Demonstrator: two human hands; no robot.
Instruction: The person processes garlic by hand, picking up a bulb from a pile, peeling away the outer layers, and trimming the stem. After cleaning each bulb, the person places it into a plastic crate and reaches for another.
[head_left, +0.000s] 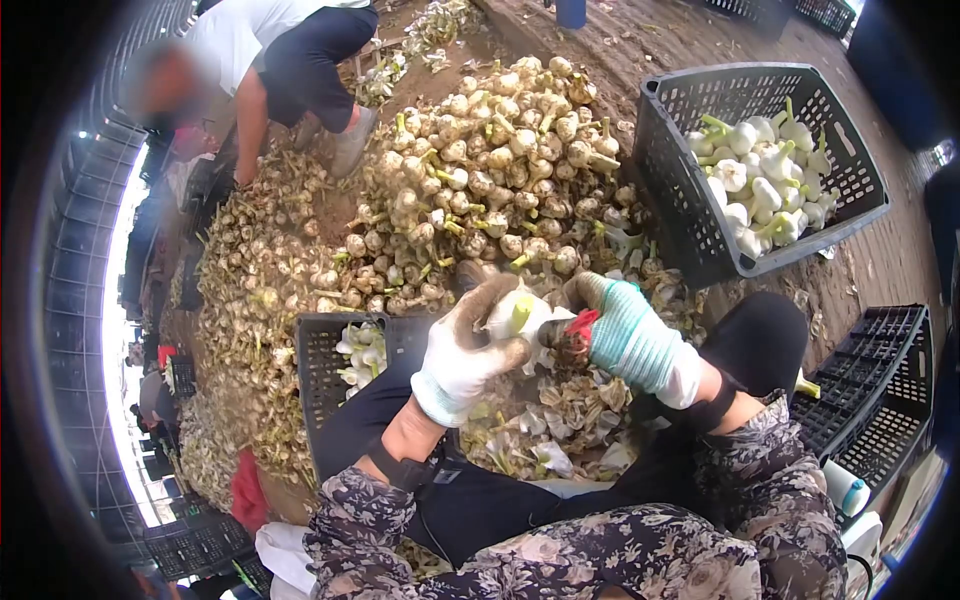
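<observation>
My left hand (470, 345), in a white glove with soiled fingers, is wrapped round a white garlic bulb (516, 312) whose cut green stem faces up. My right hand (625, 330), in a pale green and white glove, is closed at the bulb's right side. It grips a tool with a red wrapping (580, 325); a dark part of the tool reaches the bulb, and its tip cannot be made out. Loose peeled skins (560, 430) lie below both hands, between my legs. Just beyond the hands rises a large heap of unpeeled garlic (480, 190).
A black crate (665, 190) with white bulbs stands at the upper right. Another crate (320, 360) with bulbs is left of my left hand. Stacked black crates (860, 380) and a bottle (846, 488) are at the right. A person (290, 60) crouches at the upper left.
</observation>
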